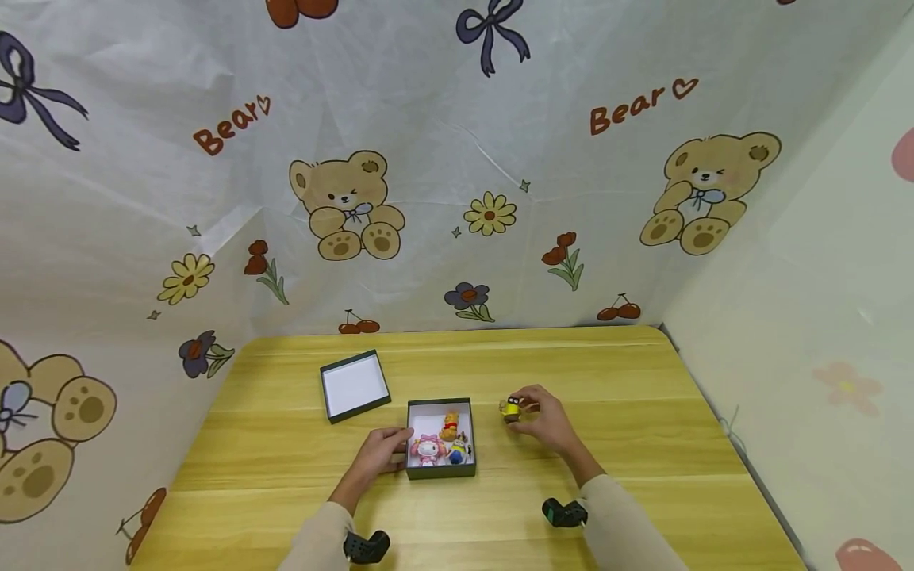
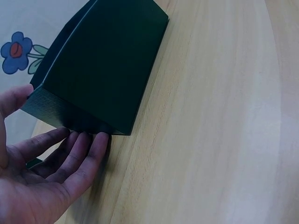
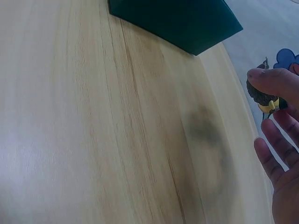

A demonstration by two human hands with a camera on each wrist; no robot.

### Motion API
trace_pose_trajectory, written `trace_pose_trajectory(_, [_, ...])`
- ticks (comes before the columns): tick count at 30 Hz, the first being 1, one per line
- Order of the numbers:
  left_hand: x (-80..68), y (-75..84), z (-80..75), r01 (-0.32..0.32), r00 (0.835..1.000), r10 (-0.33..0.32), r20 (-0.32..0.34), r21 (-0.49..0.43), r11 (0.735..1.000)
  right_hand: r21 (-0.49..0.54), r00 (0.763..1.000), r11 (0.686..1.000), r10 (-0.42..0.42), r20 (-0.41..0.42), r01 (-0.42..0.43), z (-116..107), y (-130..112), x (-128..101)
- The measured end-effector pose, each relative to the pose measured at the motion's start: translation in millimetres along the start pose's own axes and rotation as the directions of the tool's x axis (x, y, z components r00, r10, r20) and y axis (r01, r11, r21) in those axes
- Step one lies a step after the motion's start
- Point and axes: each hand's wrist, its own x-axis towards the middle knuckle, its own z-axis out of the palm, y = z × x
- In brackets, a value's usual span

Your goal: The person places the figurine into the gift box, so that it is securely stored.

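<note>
right hand (image 1: 546,420): pinches a small yellow figure (image 1: 511,410) between thumb and fingertips, held just above the table (image 1: 643,444); other fingers loose (the right wrist view shows only the toy's dark top under the thumb)
left hand (image 1: 382,450): fingers straight, tips resting against the outer wall of the dark box (image 1: 441,473); holds nothing, thumb apart from the wall; it looks like it steadies the box
box: open, just left of the pinched figure, touching the left fingertips; inside are a pink-and-white figure (image 1: 427,450), an orange-yellow one (image 1: 450,425) and a small blue-and-yellow one (image 1: 458,452)
lid (image 1: 354,386): lies upside down on the table, beyond the left hand, apart from the box
step: judged as packing figures into the box; yellow one is in hand, not yet in
next move calls for: carry the figure left over the near wall; lower into the free spot; release without knocking the three inside; lid is left for afterwards
</note>
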Motion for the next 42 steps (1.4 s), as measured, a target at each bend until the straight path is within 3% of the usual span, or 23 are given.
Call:
trace_pose_trajectory(11, [-0.5, 0.1, 0.3, 0.005, 1.0, -0.005, -0.009, -0.001, 1.0, 0.048, 1.0, 0.999, -0.003, -0.004, 0.003, 9, -10, 3])
trace_pose_trajectory(20, [-23.5, 26.9, 2.7, -0.005, 1.0, 0.005, 0.014, -0.004, 1.0, 0.092, 1.0, 0.996, -0.011, -0.005, 0.012, 18, -18, 6])
trace_pose_trajectory(29, [-0.1, 0.0, 0.4, 0.004, 1.0, -0.004, -0.007, -0.013, 1.0, 0.093, 0.999, 0.995, -0.037, 0.012, 0.035, 26, -27, 9])
trace_pose_trajectory(42, [-0.8, 0.4, 0.5, 0.004, 1.0, -0.004, -0.014, -0.005, 1.0, 0.1, 0.998, 0.994, -0.046, 0.033, 0.043, 38, -41, 9])
